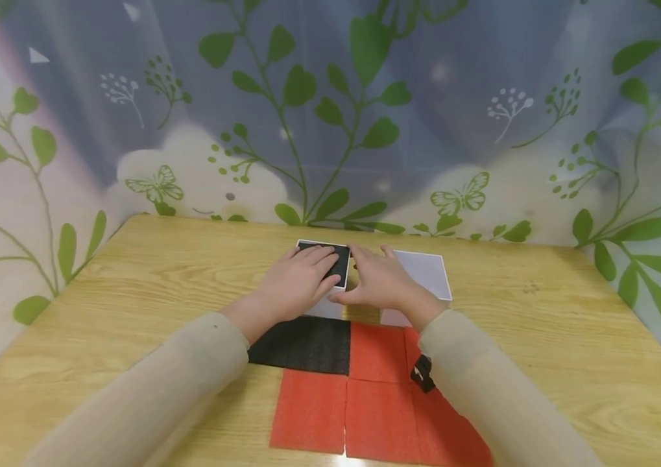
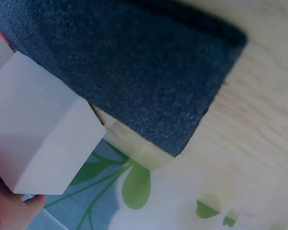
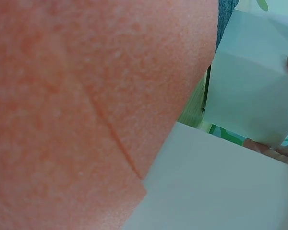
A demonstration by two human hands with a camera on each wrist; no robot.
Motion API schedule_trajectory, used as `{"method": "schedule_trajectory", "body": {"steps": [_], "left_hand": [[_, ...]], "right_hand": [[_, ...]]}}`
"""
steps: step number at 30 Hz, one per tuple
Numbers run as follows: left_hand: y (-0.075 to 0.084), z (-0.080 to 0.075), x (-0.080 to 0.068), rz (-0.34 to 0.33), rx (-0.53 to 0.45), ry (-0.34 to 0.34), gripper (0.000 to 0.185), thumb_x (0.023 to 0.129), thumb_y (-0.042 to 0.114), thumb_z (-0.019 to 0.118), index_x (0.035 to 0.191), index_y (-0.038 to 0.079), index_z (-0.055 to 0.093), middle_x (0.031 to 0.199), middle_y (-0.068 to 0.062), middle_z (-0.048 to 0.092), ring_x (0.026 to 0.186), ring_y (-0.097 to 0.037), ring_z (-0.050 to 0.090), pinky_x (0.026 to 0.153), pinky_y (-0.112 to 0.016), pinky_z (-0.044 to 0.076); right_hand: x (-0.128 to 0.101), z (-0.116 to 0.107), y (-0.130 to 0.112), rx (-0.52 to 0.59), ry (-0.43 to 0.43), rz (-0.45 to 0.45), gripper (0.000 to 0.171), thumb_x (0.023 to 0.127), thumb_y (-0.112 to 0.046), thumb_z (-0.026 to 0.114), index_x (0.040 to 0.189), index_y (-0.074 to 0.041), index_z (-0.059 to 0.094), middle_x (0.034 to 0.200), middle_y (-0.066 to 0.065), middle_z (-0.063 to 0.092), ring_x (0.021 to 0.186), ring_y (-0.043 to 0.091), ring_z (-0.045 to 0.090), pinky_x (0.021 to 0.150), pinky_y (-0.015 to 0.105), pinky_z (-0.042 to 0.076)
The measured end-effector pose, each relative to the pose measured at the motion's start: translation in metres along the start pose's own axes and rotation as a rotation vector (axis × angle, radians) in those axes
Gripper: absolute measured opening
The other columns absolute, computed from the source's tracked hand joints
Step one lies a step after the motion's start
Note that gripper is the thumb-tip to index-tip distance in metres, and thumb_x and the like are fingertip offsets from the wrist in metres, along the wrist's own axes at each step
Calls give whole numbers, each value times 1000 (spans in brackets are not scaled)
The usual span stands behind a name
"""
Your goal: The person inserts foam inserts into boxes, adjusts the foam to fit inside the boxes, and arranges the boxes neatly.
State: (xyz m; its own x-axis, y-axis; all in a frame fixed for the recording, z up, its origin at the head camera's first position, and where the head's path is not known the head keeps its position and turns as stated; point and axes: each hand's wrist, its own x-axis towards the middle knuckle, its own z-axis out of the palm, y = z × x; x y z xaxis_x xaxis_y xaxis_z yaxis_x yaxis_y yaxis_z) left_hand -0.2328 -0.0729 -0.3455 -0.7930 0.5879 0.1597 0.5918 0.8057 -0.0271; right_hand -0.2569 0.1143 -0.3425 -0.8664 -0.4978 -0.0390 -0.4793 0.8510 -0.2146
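Note:
Two white boxes stand side by side at the middle of the wooden table (image 1: 161, 272). The left box (image 1: 323, 306) carries a black pad (image 1: 338, 259) on its top, and my left hand (image 1: 307, 272) lies flat on that pad with straight fingers. Beside it, my right hand (image 1: 377, 275) rests with extended fingers on the left part of the plain white box (image 1: 426, 272), its thumb reaching toward the left box. The left wrist view shows a white box (image 2: 38, 139) next to a black foam square (image 2: 134, 72). The right wrist view shows both white boxes (image 3: 249, 86) behind red foam (image 3: 62, 96).
In front of the boxes lie a black foam square (image 1: 307, 344) and several red foam squares (image 1: 377, 408), laid edge to edge. A leaf-printed curtain (image 1: 330, 117) closes off the back and sides. Bare wood stretches left and right of the boxes.

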Motion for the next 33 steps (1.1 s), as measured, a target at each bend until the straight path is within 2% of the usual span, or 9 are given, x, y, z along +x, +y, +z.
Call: {"method": "schedule_trajectory", "body": {"steps": [7, 16, 21, 28, 33], "left_hand": [[1, -1, 1, -13, -15, -54, 53, 101, 43, 30, 143, 11, 39, 146, -7, 35, 134, -24, 32, 107, -50, 25], [4, -3, 1, -13, -13, -41, 51, 101, 40, 32, 142, 10, 40, 146, -10, 35, 133, -26, 32, 105, -51, 29], [8, -6, 5, 9, -16, -58, 49, 102, 36, 31, 144, 12, 38, 148, -7, 32, 134, -26, 30, 106, -48, 27], [9, -6, 12, 22, -1, -88, 49, 102, 34, 27, 146, 12, 32, 150, -2, 29, 136, -23, 26, 107, -45, 26], [9, -5, 14, 7, 1, -120, 50, 102, 35, 25, 147, 13, 31, 151, -1, 27, 137, -23, 25, 108, -45, 25]], "right_hand": [[1, 1, 1, 4, -7, 1, 105, 77, -65, 59, 148, -1, 17, 148, 13, 30, 133, 24, 35, 111, 52, 3], [-1, -1, 0, 4, -7, -1, 104, 77, -64, 60, 148, -1, 16, 149, 12, 29, 133, 23, 34, 110, 52, 1], [-1, -1, 1, 3, -9, -9, 104, 78, -64, 59, 148, -1, 15, 150, 11, 27, 128, 20, 41, 110, 52, 2], [-1, 0, 1, -1, 1, -20, 103, 79, -61, 60, 148, -2, 14, 150, 10, 27, 134, 21, 32, 110, 52, 2], [-2, 0, 1, 6, 3, -23, 103, 78, -61, 61, 148, -1, 14, 150, 11, 27, 133, 21, 33, 110, 52, 2]]}}
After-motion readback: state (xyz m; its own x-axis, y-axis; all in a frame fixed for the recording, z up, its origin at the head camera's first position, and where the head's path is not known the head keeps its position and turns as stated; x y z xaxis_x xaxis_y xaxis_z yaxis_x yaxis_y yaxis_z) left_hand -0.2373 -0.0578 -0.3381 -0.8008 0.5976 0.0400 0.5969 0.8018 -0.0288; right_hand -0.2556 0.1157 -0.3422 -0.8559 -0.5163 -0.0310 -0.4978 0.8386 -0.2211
